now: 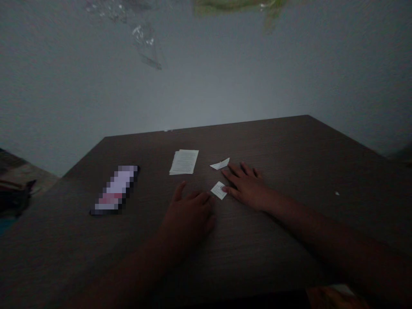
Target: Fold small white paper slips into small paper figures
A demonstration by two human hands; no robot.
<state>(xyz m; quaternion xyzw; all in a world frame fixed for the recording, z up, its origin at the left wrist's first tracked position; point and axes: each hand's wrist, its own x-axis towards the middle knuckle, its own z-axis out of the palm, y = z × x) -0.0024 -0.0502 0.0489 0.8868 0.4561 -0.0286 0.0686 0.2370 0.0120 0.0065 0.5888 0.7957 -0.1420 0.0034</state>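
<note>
A small square of folded printed paper (219, 190) lies on the brown wooden table (273, 146) between my hands. My right hand (247, 188) is open, palm down with fingers spread, and its thumb rests on the right corner of this square. Its fingertips reach the edge of a boat-shaped folded paper (220, 164) just behind. My left hand (191, 210) is close to the left side of the square, one finger stretched out and the others loosely bent. I see nothing held in it. Beyond my left hand is a small stack of printed paper sheets (184, 162).
A phone (117, 189) with a blurred-out screen lies at the left of the table. A tiny white scrap (337, 193) sits at the right. A pale wall (231, 81) rises behind the table, with clear plastic (144, 40) on it.
</note>
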